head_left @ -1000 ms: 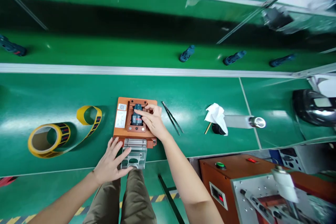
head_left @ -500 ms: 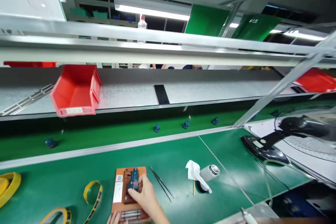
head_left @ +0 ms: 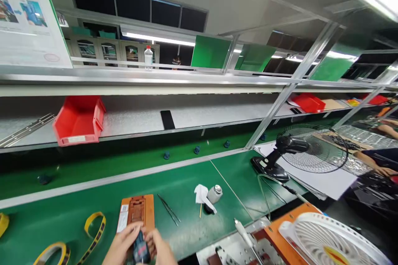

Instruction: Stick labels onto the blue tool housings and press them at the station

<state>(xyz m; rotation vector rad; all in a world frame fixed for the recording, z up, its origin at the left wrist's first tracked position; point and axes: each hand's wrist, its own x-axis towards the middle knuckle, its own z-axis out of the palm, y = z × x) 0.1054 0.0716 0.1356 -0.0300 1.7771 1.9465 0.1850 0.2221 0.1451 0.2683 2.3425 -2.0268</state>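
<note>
Close to my body I hold a small dark blue plastic device [head_left: 141, 249] with a reddish mark on it. My left hand [head_left: 123, 241] grips its left side, fingers closed over the top. On the other side my right hand [head_left: 158, 245] has its fingers curled against it. Behind the hands lies an orange-brown fixture block [head_left: 149, 207] with a recessed slot and a white label; its near part is hidden by my hands. Black tweezers [head_left: 168, 209] rest just right of the block.
Yellow tape strips [head_left: 101, 230] lie on the left. A white tissue [head_left: 201, 193] and a metal-topped bottle [head_left: 215, 193] stand right of the tweezers. Farther right are a black fan [head_left: 273, 165], a white fan [head_left: 329, 236] and another person's arms [head_left: 377, 163]. A red bin [head_left: 79, 122] sits on the shelf.
The blue device has left the fixture's slot and moved toward me. My left hand has come up from the block's near edge onto it. The view has swung right.
</note>
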